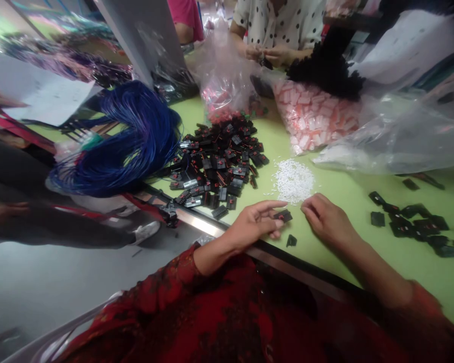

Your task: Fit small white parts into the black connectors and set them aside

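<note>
My left hand (263, 220) holds a black connector with a red part (283, 216) between thumb and fingers, just above the green table. To its right, my right hand (323, 214) has its fingers pinched together at the near edge of a pile of small white pieces (294, 181); whatever they hold is too small to make out. A single black piece (291, 241) lies on the table below and between my hands. Behind my left hand spreads a large heap of black connectors (221, 164), some with red parts.
Blue wire bundles (136, 136) lie at the left. Bags of pink pieces (314, 113) and red pieces (223, 96) stand behind. More black parts (419, 222) lie at right. Across the table a person in a dotted shirt (278, 25) works; another person's leg (60, 222) is at left.
</note>
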A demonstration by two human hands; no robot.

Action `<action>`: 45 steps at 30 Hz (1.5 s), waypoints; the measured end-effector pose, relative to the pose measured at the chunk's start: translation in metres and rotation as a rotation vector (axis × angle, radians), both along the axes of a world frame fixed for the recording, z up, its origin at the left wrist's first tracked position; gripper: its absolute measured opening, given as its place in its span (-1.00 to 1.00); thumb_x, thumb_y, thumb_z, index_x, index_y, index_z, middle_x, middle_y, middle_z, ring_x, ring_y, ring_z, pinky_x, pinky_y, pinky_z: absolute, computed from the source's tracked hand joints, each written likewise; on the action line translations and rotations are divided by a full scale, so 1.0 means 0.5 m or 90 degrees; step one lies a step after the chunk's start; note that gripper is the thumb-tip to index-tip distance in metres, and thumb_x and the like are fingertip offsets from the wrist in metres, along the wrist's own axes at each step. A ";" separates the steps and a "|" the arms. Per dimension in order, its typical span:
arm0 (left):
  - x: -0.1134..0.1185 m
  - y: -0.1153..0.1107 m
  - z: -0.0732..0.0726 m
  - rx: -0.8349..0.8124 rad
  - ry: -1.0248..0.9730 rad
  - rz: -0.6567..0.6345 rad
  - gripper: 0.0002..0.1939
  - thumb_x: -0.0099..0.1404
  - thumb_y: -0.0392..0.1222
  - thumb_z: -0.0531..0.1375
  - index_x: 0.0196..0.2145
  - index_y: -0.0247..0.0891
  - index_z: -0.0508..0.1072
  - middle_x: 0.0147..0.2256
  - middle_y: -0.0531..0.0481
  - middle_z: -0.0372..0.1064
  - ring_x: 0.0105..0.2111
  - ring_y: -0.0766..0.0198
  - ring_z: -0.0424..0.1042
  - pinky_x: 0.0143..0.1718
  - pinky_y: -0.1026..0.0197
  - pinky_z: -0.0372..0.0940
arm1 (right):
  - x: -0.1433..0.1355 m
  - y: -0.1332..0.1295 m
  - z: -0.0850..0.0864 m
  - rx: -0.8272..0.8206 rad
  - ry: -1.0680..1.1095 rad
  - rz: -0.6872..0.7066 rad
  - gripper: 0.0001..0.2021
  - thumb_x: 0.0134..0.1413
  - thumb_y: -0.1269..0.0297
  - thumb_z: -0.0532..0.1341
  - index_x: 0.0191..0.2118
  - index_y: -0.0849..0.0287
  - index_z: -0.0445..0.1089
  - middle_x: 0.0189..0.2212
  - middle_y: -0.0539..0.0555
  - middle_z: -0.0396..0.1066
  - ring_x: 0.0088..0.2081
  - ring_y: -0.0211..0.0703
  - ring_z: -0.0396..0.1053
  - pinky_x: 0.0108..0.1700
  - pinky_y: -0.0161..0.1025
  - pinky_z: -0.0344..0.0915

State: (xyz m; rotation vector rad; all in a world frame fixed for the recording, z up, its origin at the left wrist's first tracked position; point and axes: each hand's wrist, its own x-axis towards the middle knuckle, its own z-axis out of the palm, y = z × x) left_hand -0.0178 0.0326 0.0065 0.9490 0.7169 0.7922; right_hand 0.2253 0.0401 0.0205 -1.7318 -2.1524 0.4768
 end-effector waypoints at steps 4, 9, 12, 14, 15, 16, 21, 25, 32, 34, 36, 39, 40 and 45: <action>0.011 0.001 0.005 -0.217 -0.136 -0.005 -0.59 0.14 -0.26 0.44 -0.05 -0.36 0.53 -0.31 -0.10 0.55 -0.43 0.36 0.52 -0.31 0.26 0.43 | -0.022 -0.028 0.010 -0.068 0.239 -0.011 -0.83 0.31 0.15 0.19 -0.27 0.12 0.39 -0.43 0.04 0.45 -0.41 -0.14 0.41 -0.32 -0.17 0.36; 0.027 -0.009 0.001 -0.215 -0.145 0.042 -0.67 0.14 -0.29 0.44 -0.12 -0.34 0.54 -0.35 -0.02 0.53 -0.49 0.40 0.51 -0.38 0.30 0.44 | -0.064 -0.063 0.038 -0.139 0.494 -0.057 -0.76 0.16 0.08 0.36 -0.29 0.15 0.46 -0.50 0.03 0.52 -0.45 -0.17 0.51 -0.32 -0.19 0.51; 0.035 -0.017 0.001 -0.151 -0.118 0.046 -0.53 0.14 -0.28 0.44 0.02 -0.27 0.54 -0.34 0.04 0.53 -0.51 0.43 0.48 -0.41 0.32 0.42 | -0.076 -0.067 0.046 -0.130 0.519 -0.075 -0.79 0.10 0.12 0.41 -0.34 0.14 0.50 -0.50 0.03 0.54 -0.45 -0.18 0.53 -0.33 -0.21 0.53; 0.037 -0.021 0.002 -0.132 -0.112 0.036 -0.45 0.13 -0.27 0.46 0.09 -0.25 0.53 -0.32 0.02 0.54 -0.47 0.40 0.51 -0.37 0.29 0.44 | -0.078 -0.066 0.047 -0.121 0.517 -0.077 -0.81 0.08 0.13 0.42 -0.36 0.14 0.52 -0.50 0.04 0.55 -0.45 -0.17 0.54 -0.33 -0.21 0.55; 0.038 -0.023 0.002 -0.129 -0.114 0.033 -0.43 0.13 -0.26 0.47 0.11 -0.25 0.52 -0.32 0.00 0.55 -0.44 0.37 0.53 -0.33 0.26 0.46 | -0.077 -0.066 0.047 -0.116 0.514 -0.074 -0.81 0.07 0.13 0.42 -0.37 0.14 0.53 -0.49 0.05 0.56 -0.45 -0.16 0.54 -0.34 -0.21 0.55; 0.038 -0.024 0.002 -0.128 -0.118 0.029 -0.41 0.13 -0.24 0.47 0.12 -0.25 0.51 -0.32 -0.01 0.55 -0.41 0.34 0.55 -0.29 0.23 0.47 | -0.077 -0.066 0.046 -0.110 0.511 -0.071 -0.81 0.07 0.14 0.42 -0.37 0.14 0.53 -0.49 0.05 0.56 -0.45 -0.16 0.54 -0.34 -0.20 0.55; 0.034 -0.025 -0.005 -0.161 -0.129 0.025 -0.42 0.22 -0.09 0.44 0.14 -0.33 0.49 -0.42 -0.02 0.53 -0.43 0.30 0.56 -0.26 0.21 0.47 | -0.076 -0.070 0.044 -0.074 0.487 -0.075 -0.83 0.06 0.16 0.42 -0.36 0.15 0.55 -0.47 0.05 0.57 -0.44 -0.15 0.54 -0.33 -0.19 0.55; 0.027 -0.022 -0.007 -0.223 -0.176 0.012 -0.45 0.20 -0.12 0.45 0.11 -0.33 0.51 -0.35 -0.07 0.57 -0.42 0.33 0.55 -0.27 0.24 0.46 | -0.078 -0.074 0.046 -0.084 0.484 -0.089 -0.77 0.06 0.08 0.43 -0.31 0.15 0.54 -0.44 0.06 0.58 -0.43 -0.13 0.55 -0.29 -0.15 0.58; 0.030 -0.024 -0.007 -0.204 -0.191 0.036 -0.63 0.23 -0.17 0.43 -0.04 -0.32 0.56 -0.23 -0.12 0.58 -0.45 0.42 0.45 -0.45 0.36 0.28 | -0.077 -0.076 0.049 -0.066 0.532 -0.144 -0.65 0.00 0.01 0.49 -0.24 0.12 0.45 -0.40 0.07 0.58 -0.34 -0.10 0.59 -0.20 -0.14 0.61; 0.032 -0.026 -0.009 -0.177 -0.182 0.046 -0.63 0.24 -0.14 0.42 -0.04 -0.32 0.54 -0.24 -0.11 0.58 -0.44 0.39 0.47 -0.41 0.32 0.32 | -0.077 -0.077 0.051 -0.071 0.542 -0.157 -0.62 -0.01 0.00 0.49 -0.22 0.12 0.44 -0.41 0.07 0.57 -0.35 -0.10 0.59 -0.21 -0.14 0.61; 0.033 -0.029 -0.010 -0.147 -0.165 0.053 -0.59 0.25 -0.09 0.41 -0.01 -0.33 0.52 -0.31 -0.09 0.57 -0.44 0.35 0.50 -0.33 0.25 0.38 | -0.080 -0.080 0.056 -0.082 0.547 -0.167 -0.62 0.00 0.00 0.48 -0.20 0.12 0.43 -0.41 0.06 0.57 -0.37 -0.11 0.59 -0.23 -0.15 0.61; 0.032 -0.033 -0.006 -0.102 -0.133 0.062 -0.52 0.27 -0.02 0.40 0.04 -0.35 0.49 -0.40 -0.04 0.54 -0.44 0.31 0.52 -0.26 0.20 0.42 | -0.088 -0.086 0.063 -0.079 0.528 -0.170 -0.64 0.01 0.04 0.47 -0.18 0.13 0.44 -0.43 0.06 0.58 -0.39 -0.12 0.58 -0.27 -0.16 0.60; 0.031 -0.034 -0.004 -0.087 -0.124 0.065 -0.51 0.27 -0.01 0.40 0.04 -0.36 0.49 -0.41 -0.03 0.53 -0.43 0.31 0.53 -0.25 0.20 0.43 | -0.091 -0.088 0.065 -0.075 0.517 -0.167 -0.65 0.01 0.06 0.47 -0.18 0.13 0.44 -0.43 0.06 0.58 -0.40 -0.12 0.58 -0.28 -0.17 0.60; 0.030 -0.038 0.000 -0.007 -0.096 0.073 -0.54 0.31 -0.01 0.37 0.05 -0.33 0.47 -0.30 -0.03 0.52 -0.39 0.33 0.53 -0.23 0.22 0.46 | -0.099 -0.092 0.067 -0.059 0.482 -0.157 -0.74 0.06 0.17 0.42 -0.18 0.12 0.43 -0.45 0.05 0.59 -0.43 -0.13 0.57 -0.29 -0.18 0.58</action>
